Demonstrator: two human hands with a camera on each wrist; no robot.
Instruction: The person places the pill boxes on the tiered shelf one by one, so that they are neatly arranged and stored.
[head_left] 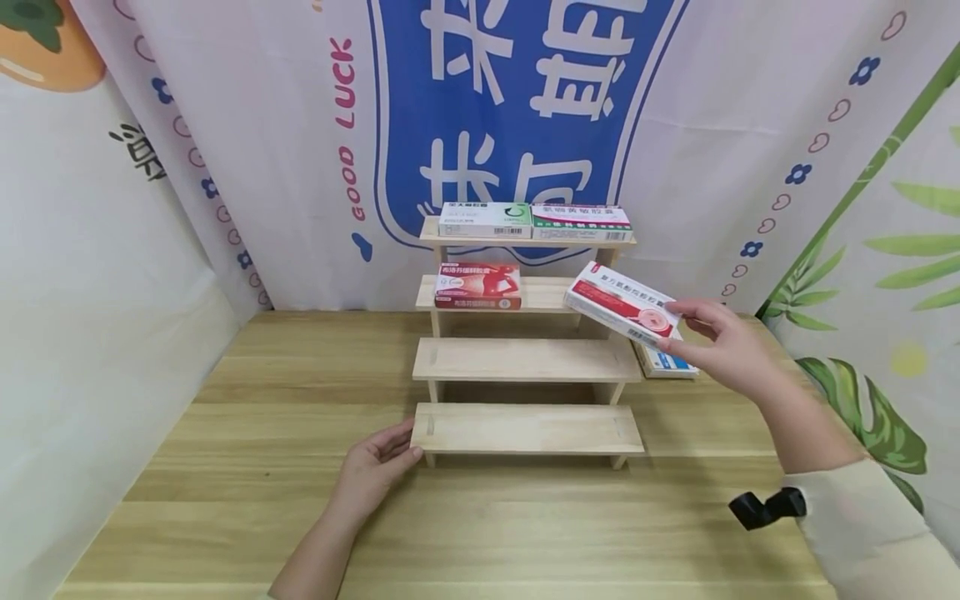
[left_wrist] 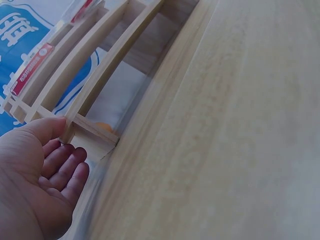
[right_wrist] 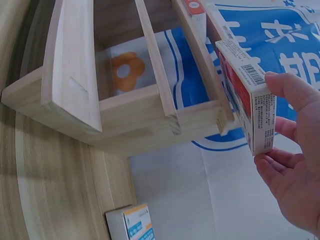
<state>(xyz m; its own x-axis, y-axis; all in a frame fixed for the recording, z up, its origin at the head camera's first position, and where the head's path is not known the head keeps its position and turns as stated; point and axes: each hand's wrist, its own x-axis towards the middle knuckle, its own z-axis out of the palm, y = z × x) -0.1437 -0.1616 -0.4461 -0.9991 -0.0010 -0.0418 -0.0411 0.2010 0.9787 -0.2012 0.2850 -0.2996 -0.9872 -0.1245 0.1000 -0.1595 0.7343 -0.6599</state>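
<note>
In the head view my right hand (head_left: 723, 346) pinches a white-and-red medicine box (head_left: 622, 304) by its right end. The box is tilted at the right part of the second tier from the top; whether it touches the wood I cannot tell. The right wrist view shows the thumb on one edge of the box (right_wrist: 250, 95) and fingertips on the other. My left hand (head_left: 371, 475) grips the left end of the lowest tier of a wooden step shelf (head_left: 525, 429), thumb and index finger at its corner (left_wrist: 70, 125). A red medicine box (head_left: 477, 286) lies on the second tier's left side.
On the top tier lie a white-and-green box (head_left: 484, 220) and a green-and-white box (head_left: 581, 222), side by side. A blue-and-white box (head_left: 667, 362) is on the wooden table (head_left: 300, 400), right of the shelf. A printed cloth (head_left: 300, 150) hangs behind.
</note>
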